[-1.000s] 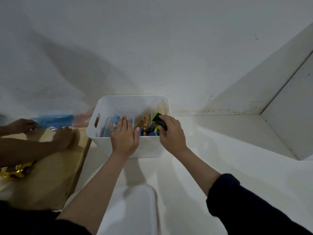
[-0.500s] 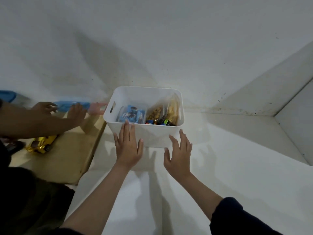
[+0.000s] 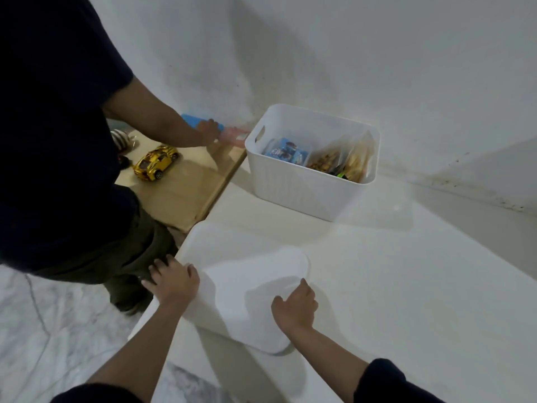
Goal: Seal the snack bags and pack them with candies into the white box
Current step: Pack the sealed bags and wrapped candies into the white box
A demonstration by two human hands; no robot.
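Gripping white lid [image 3: 255,298] | left hand [image 3: 173,282] fingers curled on edge | right hand [image 3: 295,309] fingers clasping rim

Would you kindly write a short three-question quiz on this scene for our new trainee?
1. True or false: the white box has its lid on.
2. What do both hands, left hand and right hand, rest on?
A) the yellow toy car
B) the white lid
C) the blue snack packet
3. Fill in: the toy car sits on the ___ board.

Key: 1 false; 2 B; 3 wooden.
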